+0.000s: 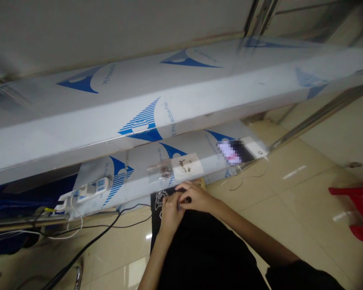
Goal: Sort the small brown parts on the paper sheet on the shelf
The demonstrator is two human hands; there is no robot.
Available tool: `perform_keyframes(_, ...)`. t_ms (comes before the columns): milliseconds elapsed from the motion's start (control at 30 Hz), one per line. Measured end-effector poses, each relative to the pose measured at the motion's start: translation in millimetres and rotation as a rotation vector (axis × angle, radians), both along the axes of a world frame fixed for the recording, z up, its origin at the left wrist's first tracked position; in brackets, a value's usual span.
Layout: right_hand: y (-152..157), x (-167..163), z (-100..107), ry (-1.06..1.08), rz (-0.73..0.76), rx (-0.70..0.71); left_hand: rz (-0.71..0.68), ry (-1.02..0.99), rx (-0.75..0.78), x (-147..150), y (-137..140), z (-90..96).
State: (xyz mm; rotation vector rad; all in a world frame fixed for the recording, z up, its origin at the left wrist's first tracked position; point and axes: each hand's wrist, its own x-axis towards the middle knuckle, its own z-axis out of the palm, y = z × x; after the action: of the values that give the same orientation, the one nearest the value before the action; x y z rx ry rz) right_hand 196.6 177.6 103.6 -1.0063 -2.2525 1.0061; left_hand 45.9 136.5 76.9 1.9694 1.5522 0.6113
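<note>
Black clothing [211, 245]; hands [172, 211] [196, 197] together; clear packet [155, 174], brown contents [165, 173]

A lower shelf [143, 158] is covered with blue-printed protective film [118, 171]. From left to right, a white power strip [94, 189], a clear packet [159, 172], a printed white sheet [189, 166], a phone [230, 153] and a white box [255, 148] are carried on it. The packet is placed directly beside the sheet. A red stool [361, 209] is supported by the tiled floor [260, 217].
</note>
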Motion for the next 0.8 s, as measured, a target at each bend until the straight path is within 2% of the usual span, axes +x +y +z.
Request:
perform_keyframes(100, 14, 11, -18, 0.110, -0.004, -0.116, 0.045, -0.120, -0.020, -3, 3, -2.4)
perform_keyframes(200, 41, 31, -51, 0.123, -0.250, -0.212, 0.151, -0.346, -0.073, -13, 7, -4.7)
perform_keyframes(300, 68, 50, -85, -0.148, -0.494, -0.188, 0.270, -0.585, -0.195, -22, 9, -0.8)
perform_keyframes(400, 86, 52, -107, -0.391, -0.537, -0.112, 0.390, -0.823, -0.356, -25, 9, 8.7)
perform_keyframes(533, 105, 28, -116, -0.421, -0.516, -0.039, 0.554, -1.073, -0.460, -27, 7, 18.7)
perform_keyframes(633, 118, 8, -118, -0.462, -0.453, 0.072, 0.633, -1.196, -0.496, -31, 7, 19.8)
perform_keyframes(800, 126, -10, -127, -0.487, -0.539, 0.130, 0.713, -1.238, -0.518, -39, 7, 17.2)
